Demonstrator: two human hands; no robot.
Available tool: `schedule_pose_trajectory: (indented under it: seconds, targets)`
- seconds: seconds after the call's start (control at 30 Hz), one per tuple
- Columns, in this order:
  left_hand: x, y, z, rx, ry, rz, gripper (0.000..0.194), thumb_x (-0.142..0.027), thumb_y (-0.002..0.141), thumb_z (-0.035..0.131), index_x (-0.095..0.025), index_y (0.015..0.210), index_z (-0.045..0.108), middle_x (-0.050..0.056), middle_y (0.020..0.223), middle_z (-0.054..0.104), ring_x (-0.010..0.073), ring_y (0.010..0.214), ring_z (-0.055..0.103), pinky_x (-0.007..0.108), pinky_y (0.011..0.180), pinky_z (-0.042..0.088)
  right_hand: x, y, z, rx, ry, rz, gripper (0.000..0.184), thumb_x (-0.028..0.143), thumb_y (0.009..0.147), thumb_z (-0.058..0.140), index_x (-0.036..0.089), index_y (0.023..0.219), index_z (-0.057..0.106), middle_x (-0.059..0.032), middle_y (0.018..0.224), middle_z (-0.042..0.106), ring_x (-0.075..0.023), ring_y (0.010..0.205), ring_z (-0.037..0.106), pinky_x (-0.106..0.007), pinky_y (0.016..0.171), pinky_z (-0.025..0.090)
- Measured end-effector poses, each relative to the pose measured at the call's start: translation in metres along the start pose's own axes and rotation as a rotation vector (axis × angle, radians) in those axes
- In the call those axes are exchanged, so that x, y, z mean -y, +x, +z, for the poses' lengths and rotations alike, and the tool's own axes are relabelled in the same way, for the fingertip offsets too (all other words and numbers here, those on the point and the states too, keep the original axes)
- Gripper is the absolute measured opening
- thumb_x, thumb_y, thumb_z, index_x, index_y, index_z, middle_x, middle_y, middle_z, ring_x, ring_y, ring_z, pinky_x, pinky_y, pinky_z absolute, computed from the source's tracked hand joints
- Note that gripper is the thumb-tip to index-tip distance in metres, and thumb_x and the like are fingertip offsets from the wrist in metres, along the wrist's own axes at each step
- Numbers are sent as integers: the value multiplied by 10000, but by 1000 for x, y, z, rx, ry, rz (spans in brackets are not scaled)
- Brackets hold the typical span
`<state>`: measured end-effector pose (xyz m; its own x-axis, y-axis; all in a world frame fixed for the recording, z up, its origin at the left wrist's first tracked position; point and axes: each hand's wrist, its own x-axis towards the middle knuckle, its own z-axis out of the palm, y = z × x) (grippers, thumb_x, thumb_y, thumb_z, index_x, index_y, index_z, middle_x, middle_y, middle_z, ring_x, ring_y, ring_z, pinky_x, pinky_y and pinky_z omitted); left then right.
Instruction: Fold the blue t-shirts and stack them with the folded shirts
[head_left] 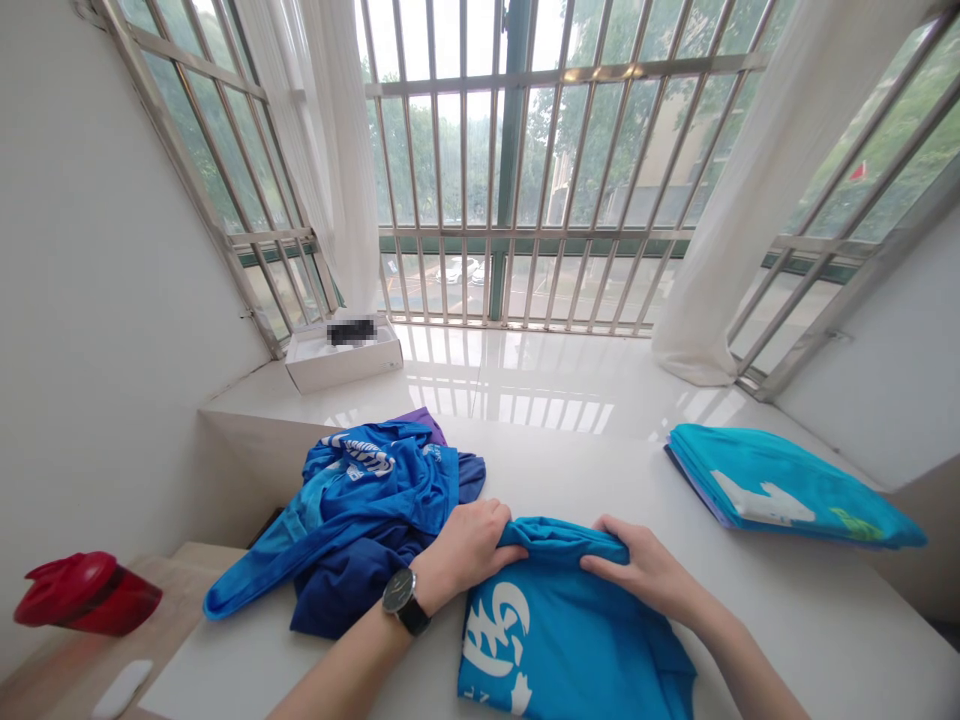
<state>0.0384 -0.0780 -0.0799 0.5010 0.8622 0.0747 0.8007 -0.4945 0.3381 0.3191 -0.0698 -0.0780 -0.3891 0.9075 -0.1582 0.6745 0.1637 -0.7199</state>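
A teal-blue T-shirt (577, 640) with white printing lies on the white tabletop (787, 640) in front of me, partly folded. My left hand (476, 545), below a wrist with a black watch (405, 600), grips the left end of its gathered far edge. At the right end of that same edge, my right hand (637, 560) pinches the cloth between thumb and fingers. Left of it is a loose heap of blue clothes (382, 500), close to my left hand. Folded clothes (787, 490) form a neat stack on the right, with a teal one on top.
An open white box (345, 360) holding a blurred dark item stands on the window ledge (517, 375). Barred windows and white curtains (712, 250) rise behind. At lower left are a red container (90, 595) and a small white object (124, 688) on a wooden surface.
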Motion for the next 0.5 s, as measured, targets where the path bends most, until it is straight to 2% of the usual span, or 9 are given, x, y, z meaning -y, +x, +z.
schedule_pose_trajectory:
  seconds: [0.17,0.27,0.4,0.5]
  targets:
    - [3,-1,-2,7,-90,-91,386,-589,879,574,-204,897,596,54,849,680,220,744,634,273,617,418,-2,1,-2,-29,188,4,402,564,796,664,243,1008,553,-5,894,665,-210,814,626,-318,730,515]
    - [3,-1,-6,12,-157,-114,394,-592,868,574,-218,987,607,53,862,690,237,781,647,280,634,433,-6,2,-4,-46,253,22,486,579,787,669,255,1118,521,-23,966,672,-226,853,655,-342,763,543]
    - [2,-2,-11,15,-244,-111,393,-537,877,579,-243,1137,569,45,933,700,248,846,662,290,671,464,-14,4,-4,-114,210,29,548,602,782,658,262,1196,541,-65,1123,659,-266,1010,651,-378,854,552]
    - [0,-2,-12,6,-298,-102,376,-485,885,579,-249,1177,551,46,1020,696,243,899,663,301,727,491,-17,6,-3,-162,164,2,501,585,781,665,259,1156,605,-69,1158,664,-280,1070,627,-392,898,535]
